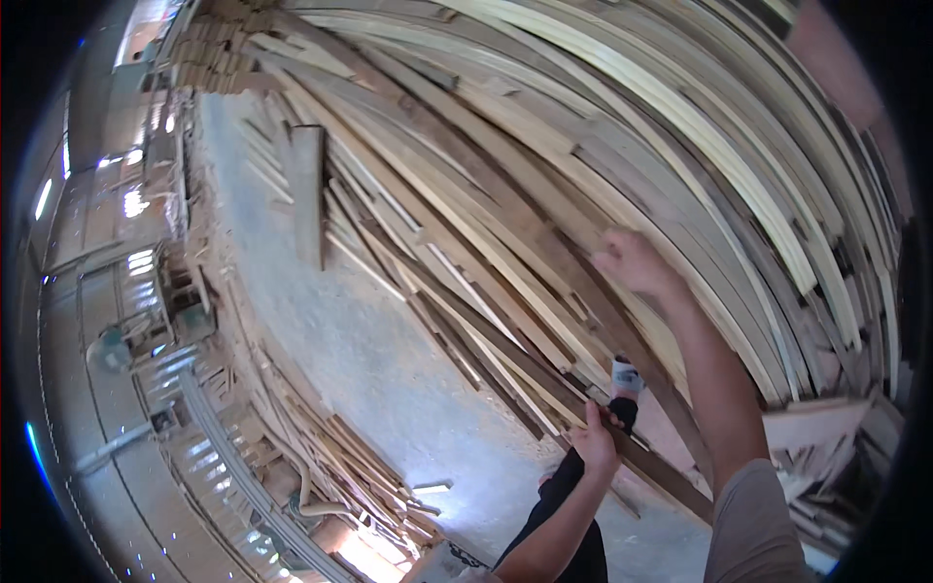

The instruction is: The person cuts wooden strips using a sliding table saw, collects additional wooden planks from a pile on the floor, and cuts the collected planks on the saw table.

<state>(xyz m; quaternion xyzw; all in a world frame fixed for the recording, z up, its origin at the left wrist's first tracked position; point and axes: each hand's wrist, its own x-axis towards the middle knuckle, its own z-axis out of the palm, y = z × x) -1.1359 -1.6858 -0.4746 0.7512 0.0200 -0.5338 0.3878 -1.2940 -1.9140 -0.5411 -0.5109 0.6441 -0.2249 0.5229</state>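
Brown plank (pixel 666 476) runs slantwise through my head view, from near the middle down toward 5 o'clock, passing beneath the left hand (pixel 596 449). That hand sits at 5 o'clock, and from my remote seat I read its grip as narrow: fingers bent around the plank's edge, thumb raised on the upper side. The right hand (pixel 637 262) is near 3 o'clock, its fingers curled in; motion blur hides the fingertips, so I cannot tell whether that grip holds anything or touches the dark board (pixel 622 325) just beside it. Between the two hands I make out a grey-and-white shoe (pixel 627 375) below a black trouser leg (pixel 622 416).

Long boards (pixel 671 107) lie in a broad pile from 12 round to 3 o'clock, pale and grey ones mixed. At 10 o'clock a short, wide board (pixel 309 199) rests over the pale grey floor (pixel 360 335), near thin strips. More loose strips (pixel 355 457) are heaped at 7 o'clock, and beyond them, toward 8, I see a long metal rail (pixel 233 457).
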